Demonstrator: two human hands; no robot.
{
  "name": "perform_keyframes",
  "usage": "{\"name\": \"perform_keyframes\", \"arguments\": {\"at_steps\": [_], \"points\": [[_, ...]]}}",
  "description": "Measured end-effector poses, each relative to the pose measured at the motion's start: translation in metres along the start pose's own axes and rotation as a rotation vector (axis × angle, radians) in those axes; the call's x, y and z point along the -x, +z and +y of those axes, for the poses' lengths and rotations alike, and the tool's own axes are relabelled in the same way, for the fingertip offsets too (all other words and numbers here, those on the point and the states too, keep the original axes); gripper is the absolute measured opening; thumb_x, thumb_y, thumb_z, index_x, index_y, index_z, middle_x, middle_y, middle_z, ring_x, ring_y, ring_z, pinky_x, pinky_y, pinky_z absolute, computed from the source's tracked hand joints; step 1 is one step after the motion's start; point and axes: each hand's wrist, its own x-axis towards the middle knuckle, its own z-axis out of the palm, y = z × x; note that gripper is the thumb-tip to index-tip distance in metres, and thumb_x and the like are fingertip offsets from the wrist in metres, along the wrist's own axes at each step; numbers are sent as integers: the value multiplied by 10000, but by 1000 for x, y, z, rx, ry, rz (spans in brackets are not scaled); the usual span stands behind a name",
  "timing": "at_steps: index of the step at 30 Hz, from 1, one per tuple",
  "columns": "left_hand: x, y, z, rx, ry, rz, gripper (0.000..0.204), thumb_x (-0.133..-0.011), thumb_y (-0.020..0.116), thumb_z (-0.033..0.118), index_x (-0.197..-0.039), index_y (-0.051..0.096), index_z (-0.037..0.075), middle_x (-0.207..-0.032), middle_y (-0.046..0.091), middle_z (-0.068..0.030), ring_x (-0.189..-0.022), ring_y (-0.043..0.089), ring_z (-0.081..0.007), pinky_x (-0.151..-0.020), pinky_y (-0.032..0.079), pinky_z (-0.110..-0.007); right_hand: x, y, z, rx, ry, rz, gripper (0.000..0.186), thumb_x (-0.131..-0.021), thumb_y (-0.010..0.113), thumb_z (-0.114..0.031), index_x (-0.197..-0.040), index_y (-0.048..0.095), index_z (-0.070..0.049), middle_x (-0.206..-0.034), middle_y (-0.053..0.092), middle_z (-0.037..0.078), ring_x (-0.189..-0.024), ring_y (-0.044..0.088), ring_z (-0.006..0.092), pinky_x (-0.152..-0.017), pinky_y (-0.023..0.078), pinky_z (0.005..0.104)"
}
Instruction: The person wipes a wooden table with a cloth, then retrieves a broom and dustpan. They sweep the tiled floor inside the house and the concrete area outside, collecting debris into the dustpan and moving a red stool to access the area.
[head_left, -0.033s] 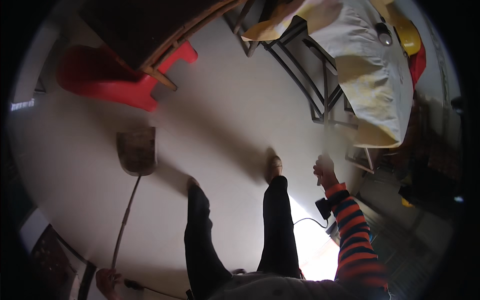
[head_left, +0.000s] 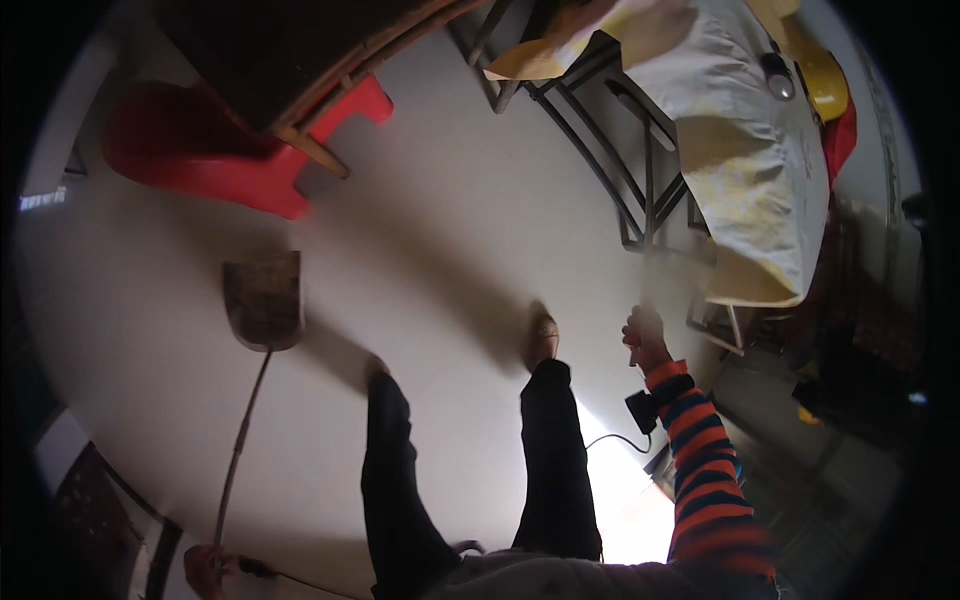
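Note:
At the lower left my left hand (head_left: 205,570) is closed around the thin handle of a long-handled dustpan (head_left: 263,303). Its worn, brownish pan lies on the floor, left of my feet. On the right my right hand (head_left: 648,335), below a striped orange and dark sleeve, is wrapped around a long thin stick (head_left: 649,205). The stick points away from me, toward the dark metal frame under the covered table. It is blurred near my fingers, and I cannot make out what its far end is.
A red plastic chair (head_left: 200,160) stands at the far left beside a dark wooden table (head_left: 300,60). At the far right a table wears a white and yellow cloth (head_left: 745,150), with a yellow helmet-like object (head_left: 822,80) on it. A cable hangs by my right wrist.
The view has shifted slightly, so the dustpan, the red chair and my legs sit a little further left. Both hands keep their grip.

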Motion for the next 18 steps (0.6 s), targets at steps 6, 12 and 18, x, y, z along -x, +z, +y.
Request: {"name": "perform_keyframes", "arguments": {"at_steps": [6,12,18], "points": [[56,13,-65,-352,291,26,256,-841,426,278,-917,529,56,-756,556,-70,-666,544,-202,-575,391,-315,-102,-18,-4,170,42,124,384,-852,367,-488,-649,348,-162,-458,210,-76,-339,181,42,-303,127,204],[96,40,-101,-531,464,-52,274,-866,376,226,-912,581,50,-740,579,-88,-736,538,-243,-722,417,-399,-177,-80,-26,221,8,111,394,-843,374,-504,-621,337,-180,-443,232,-74,-325,204,45,-302,128,216],[126,73,-97,-358,243,-21,345,-859,351,282,-949,562,25,-745,564,-76,-689,497,-208,-627,399,-344,-258,-90,-89,508,-197,45,395,-826,408,-515,-629,368,-174,-410,221,-73,-295,193,58,-297,122,230]]}}
